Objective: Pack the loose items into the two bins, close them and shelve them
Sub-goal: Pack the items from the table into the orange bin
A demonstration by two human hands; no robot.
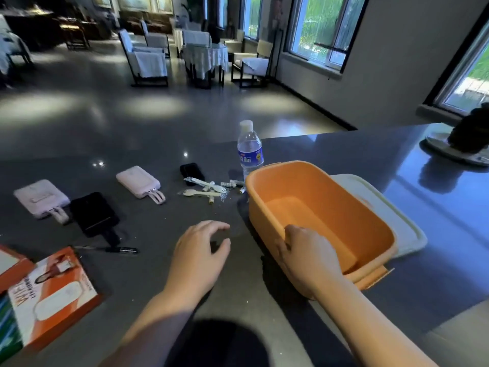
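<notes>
The orange bin stands open on the dark worktop at the right, its hollow bare, with nothing packed into it yet; it sits partly on a pale flat piece that shows behind and to its right, probably its lid. Only this one bin is in view. The right hand grips the near rim, thumb inside and fingers curled over the outer wall, so the grip is pinching the bin's edge. The left hand hovers just above the worktop beside the bin, fingers loosely bent and holding nothing. The step in hand looks like steadying the bin and starting to load it, so the work is barely begun. To do it well, keep the right hand on the rim so the light bin does not slide, and let the left hand fetch things one by one, flat heavy pieces first along the floor of the bin, small bits last. The loose items lie to the left: wrapped plastic cutlery and small tubes near the bin, a small black case, a pale power bank, a black power bank, another pale power bank at far left, and a pen nearer. A water bottle stands upright just beyond the bin's far left corner. An orange product box lies at the near left edge.
</notes>
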